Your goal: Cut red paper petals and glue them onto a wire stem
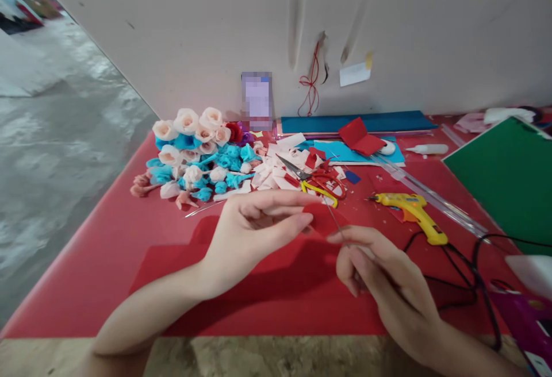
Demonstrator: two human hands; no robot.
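Between thumb and fingers, my left hand (254, 230) pinches a small red paper piece (323, 217) with a rounded edge. My right hand (383, 279) grips a thin stick (334, 216), whose upper part lies against the red piece. Both hands are above the middle of the table, over a larger red sheet (267, 273). Just beyond the fingertips, scissors (317, 180) with red and yellow handles lie half open on a heap of pale and red paper scraps (276, 170). A yellow glue gun (409, 207) rests to the right of the hands.
Peach and blue paper flowers (194, 153) crowd the back left. A phone (257, 100) leans on the wall. Folded red paper (361, 137) and blue sheets (357, 122) lie behind. A green board (509, 181), a small white bottle (431, 149) and a black cable (478, 285) occupy the right.
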